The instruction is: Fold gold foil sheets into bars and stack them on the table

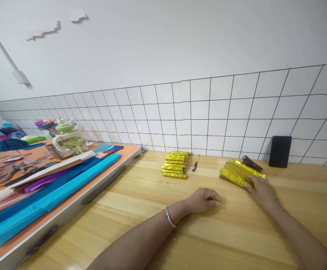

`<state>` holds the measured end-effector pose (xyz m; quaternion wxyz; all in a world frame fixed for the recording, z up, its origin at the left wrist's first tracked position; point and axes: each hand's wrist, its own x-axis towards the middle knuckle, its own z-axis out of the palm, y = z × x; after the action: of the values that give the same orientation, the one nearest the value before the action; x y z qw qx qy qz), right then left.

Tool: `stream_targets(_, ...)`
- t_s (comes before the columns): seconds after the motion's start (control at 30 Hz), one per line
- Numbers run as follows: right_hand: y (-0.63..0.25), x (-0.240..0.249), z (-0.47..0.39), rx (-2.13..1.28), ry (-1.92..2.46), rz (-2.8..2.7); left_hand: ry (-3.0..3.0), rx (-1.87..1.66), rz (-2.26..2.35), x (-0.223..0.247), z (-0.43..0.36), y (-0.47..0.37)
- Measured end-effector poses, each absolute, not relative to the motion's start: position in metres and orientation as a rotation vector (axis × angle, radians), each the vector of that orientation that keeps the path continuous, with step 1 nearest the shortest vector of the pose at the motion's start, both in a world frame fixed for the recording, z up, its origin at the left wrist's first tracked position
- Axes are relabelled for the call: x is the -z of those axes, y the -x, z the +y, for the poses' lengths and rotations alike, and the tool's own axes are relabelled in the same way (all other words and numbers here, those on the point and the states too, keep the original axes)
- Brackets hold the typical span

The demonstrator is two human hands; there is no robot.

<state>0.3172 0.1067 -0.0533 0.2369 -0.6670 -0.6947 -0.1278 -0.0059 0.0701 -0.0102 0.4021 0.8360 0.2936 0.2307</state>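
Note:
My left hand (204,200) rests on the wooden table with its fingers curled in toward the thumb; nothing shows in it. At the right, my right hand (261,191) has its thumb and fingers on the near right end of a flat pile of shiny gold foil strips (233,173). How many strips it grips is hidden. Further left lies a row of rolled gold foil pieces (175,165), side by side. Between the two gold groups is a small pen-like tool (195,163). Behind the flat pile sits a black stapler-like object (250,163), partly covered.
A black rectangular slab (280,151) leans against the tiled wall (200,123). On the left, a raised orange board (76,191) carries rolls of blue crepe paper (68,195), scissors (11,174) and a clear jug with a green lid (69,140).

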Motion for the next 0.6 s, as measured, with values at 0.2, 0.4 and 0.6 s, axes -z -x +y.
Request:
stream_targets(0.2,-0.316,0.054,0.106,0.293,1.846,-1.942,-2.111,-0.609,0.699,0.011,0.070,0.007)
stream_targets(0.4,-0.313,0.044,0.104,0.215,1.829,-1.874,-1.959,-0.598,0.662,0.017,0.072,0.007)
stream_targets(0.6,-0.305,0.037,0.096,0.207,1.776,-1.899,-1.816,-0.625,0.638,0.013,0.071,0.007)
